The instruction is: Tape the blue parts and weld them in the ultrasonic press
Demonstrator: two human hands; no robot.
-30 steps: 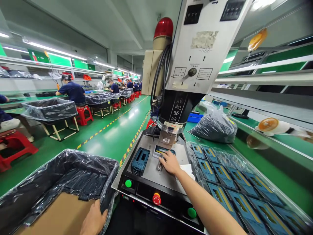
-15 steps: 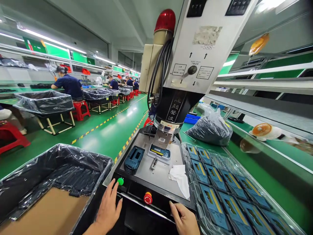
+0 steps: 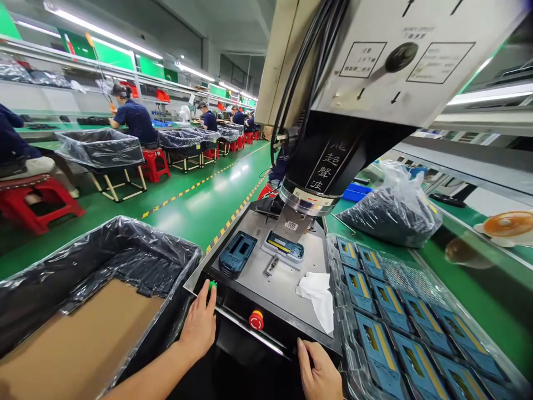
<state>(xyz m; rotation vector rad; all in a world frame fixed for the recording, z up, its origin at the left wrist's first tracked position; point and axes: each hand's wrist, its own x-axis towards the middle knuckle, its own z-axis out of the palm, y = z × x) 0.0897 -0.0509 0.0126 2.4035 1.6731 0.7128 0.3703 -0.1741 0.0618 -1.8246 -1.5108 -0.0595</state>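
Observation:
My left hand (image 3: 199,322) lies at the front left corner of the machine, its fingers stretched out over the green button (image 3: 212,285) and partly covering it. My right hand (image 3: 320,371) rests at the panel's front right edge with its fingers curled in; whatever is under them is hidden. Between the hands sits a red emergency stop button (image 3: 256,320). On the metal plate, a dark blue plastic housing (image 3: 237,253) lies to the left. Another housing with a yellow strip (image 3: 285,244) sits in a white fixture (image 3: 272,255), beneath the metal horn (image 3: 291,222).
A clear tray (image 3: 347,339) of blue housings stands at right. A white cloth (image 3: 317,289) lies on the plate. At left is a plastic-lined bin (image 3: 95,239) with cardboard and dark parts. Behind are a filled bag (image 3: 391,211) and co-workers seated at a bench.
My left fingers have come further over the green button. The view has shifted and tilted, so the machine head looks larger. My right hand keeps its place at the panel edge.

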